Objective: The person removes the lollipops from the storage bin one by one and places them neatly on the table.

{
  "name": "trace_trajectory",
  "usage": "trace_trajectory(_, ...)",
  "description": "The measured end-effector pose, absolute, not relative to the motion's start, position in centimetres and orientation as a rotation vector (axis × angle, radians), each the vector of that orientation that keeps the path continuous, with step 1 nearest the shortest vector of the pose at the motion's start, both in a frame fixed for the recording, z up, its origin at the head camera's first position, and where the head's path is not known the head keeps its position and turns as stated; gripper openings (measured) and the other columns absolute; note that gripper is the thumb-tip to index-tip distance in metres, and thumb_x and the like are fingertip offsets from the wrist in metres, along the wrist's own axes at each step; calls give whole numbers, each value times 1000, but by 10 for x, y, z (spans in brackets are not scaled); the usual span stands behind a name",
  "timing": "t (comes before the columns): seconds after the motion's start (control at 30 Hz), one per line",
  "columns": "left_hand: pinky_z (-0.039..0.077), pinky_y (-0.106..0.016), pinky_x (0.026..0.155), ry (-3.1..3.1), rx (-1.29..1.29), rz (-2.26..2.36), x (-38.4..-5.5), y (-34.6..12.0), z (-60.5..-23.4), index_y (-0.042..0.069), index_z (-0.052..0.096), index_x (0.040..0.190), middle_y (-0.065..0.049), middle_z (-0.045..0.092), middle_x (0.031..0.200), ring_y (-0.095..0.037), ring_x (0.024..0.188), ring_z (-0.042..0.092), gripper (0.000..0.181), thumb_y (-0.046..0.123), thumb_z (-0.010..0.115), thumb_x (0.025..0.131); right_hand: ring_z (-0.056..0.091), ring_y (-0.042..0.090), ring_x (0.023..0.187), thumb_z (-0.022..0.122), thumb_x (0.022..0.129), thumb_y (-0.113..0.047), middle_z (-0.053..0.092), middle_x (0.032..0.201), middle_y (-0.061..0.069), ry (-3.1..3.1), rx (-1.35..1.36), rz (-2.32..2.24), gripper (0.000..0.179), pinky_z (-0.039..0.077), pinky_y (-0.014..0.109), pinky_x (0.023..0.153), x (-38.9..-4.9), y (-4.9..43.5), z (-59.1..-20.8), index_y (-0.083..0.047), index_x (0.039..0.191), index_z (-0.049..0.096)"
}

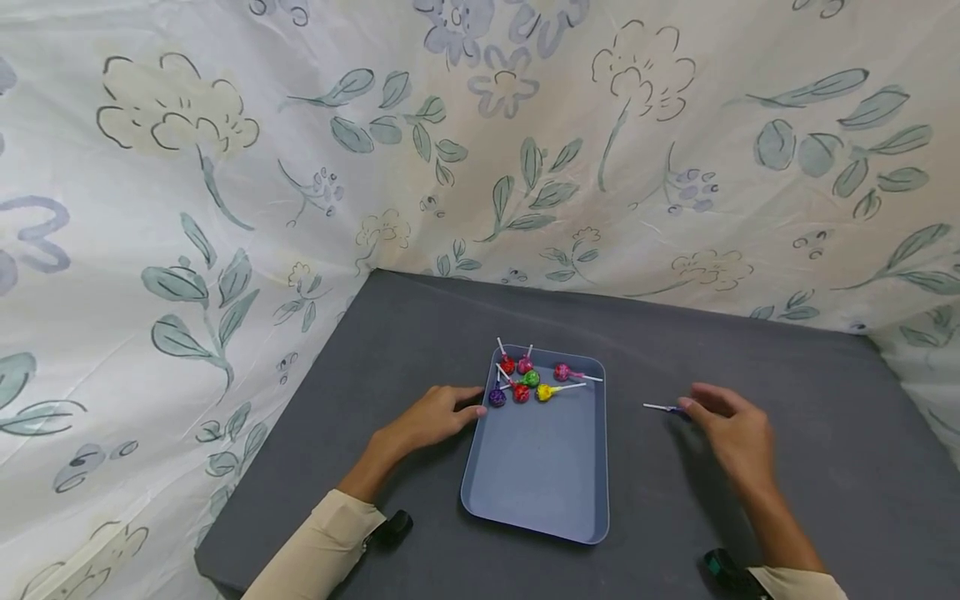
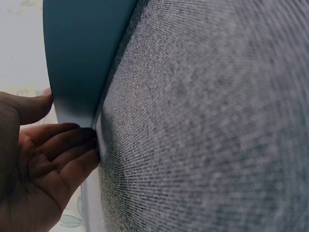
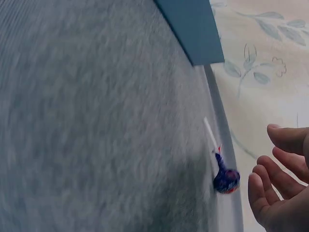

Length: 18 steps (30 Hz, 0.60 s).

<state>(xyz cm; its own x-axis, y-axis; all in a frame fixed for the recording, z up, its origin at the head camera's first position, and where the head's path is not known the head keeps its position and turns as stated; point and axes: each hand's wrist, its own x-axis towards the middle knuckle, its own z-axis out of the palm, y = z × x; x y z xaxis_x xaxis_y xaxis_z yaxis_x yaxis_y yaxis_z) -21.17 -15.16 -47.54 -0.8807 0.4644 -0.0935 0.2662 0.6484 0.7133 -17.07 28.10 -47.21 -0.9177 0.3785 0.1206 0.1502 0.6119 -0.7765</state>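
The right hand point(image 1: 738, 437), grip parted, empty, could knock the dark-blue lollipop point(image 3: 225, 178) rolling; the left hand point(image 1: 429, 418), outstretched, touches the tray point(image 1: 536, 475).

Left hand point(image 1: 431, 419): cut off by the left edge in its own wrist view.
Right hand point(image 1: 738, 433): cut off by the right edge in its own wrist view.
Purple lollipop point(image 3: 226, 181), just beside the right hand: head mostly hidden behind that hand in the head view; wrapper print blurred.
Tray point(image 1: 536, 475), at the left hand's fingertips: cut off, interior hidden, in both wrist views.
Lollipops point(image 1: 521, 393), just beyond the left hand: wrapper print too small to read.
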Motion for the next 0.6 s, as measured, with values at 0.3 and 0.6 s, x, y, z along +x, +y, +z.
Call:
trace_trajectory(0.3,43,-53,119,2610,573,1045,-212,-151,-475,3,56,153,-15,56,155,-31,145,54,54,35,61,109,58,-17,88,81,96,-40,76,124,16,-2565,-296,1263,48,44,10,77,-170,265,-463,-9,131,74)
trace_trajectory(0.6,43,-53,119,2612,562,1045,-212,-150,-475,3,56,153,-15,57,155,-31,145,54,54,35,61,109,59,-13,92,78,97,-42,74,127,16,-2582,-223,1347,54,47,10,76,-170,249,-455,-7,138,69)
